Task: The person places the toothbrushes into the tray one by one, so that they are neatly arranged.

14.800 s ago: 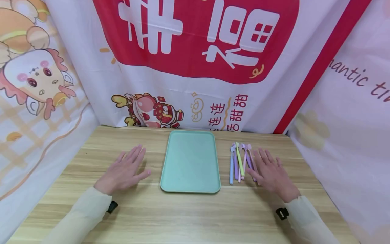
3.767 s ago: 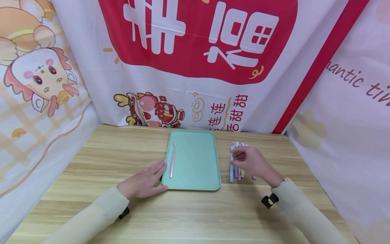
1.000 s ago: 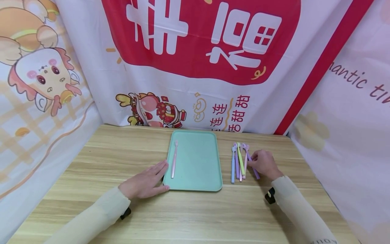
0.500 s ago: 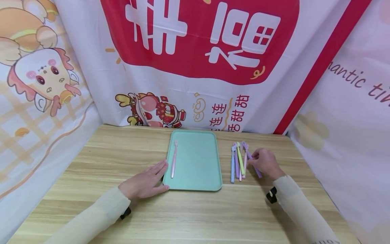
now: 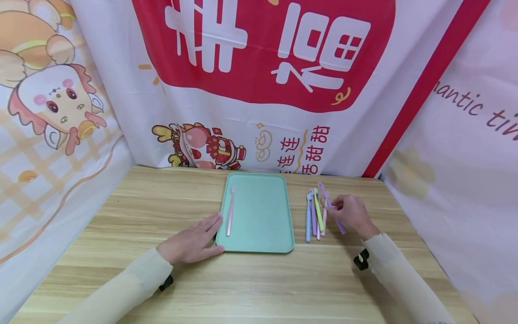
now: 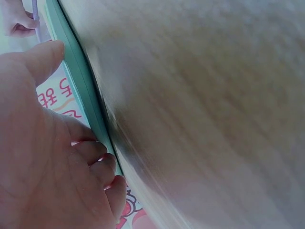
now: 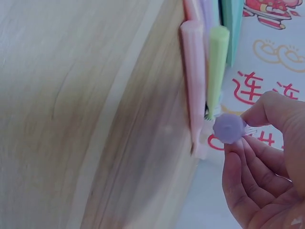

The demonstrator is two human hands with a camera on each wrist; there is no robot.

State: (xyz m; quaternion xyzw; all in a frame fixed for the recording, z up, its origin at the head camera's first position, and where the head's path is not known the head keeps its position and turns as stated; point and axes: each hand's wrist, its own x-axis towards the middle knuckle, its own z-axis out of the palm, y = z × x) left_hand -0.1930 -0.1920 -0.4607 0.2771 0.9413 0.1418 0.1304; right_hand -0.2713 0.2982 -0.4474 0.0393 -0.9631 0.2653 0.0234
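purple toothbrush (image 7: 229, 128), pinched by the right hand (image 5: 352, 217), now lifts, seemingly freed from the pile (image 5: 319, 211). straight-fingered left hand (image 5: 192, 241) touches the tray (image 5: 261, 216)'s left edge.

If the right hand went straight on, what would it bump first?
Probably the pink brush right of the green one, though the right hand may be high enough to pass over.

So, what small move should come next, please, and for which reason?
Probably lift the held purple toothbrush clear of the other toothbrushes, toward the tray. The right grip pinches it, and in the head view its upper part is close to its neighbours. The tray holds one pink toothbrush with bare space beside it, and the left grip rests at the tray's edge.
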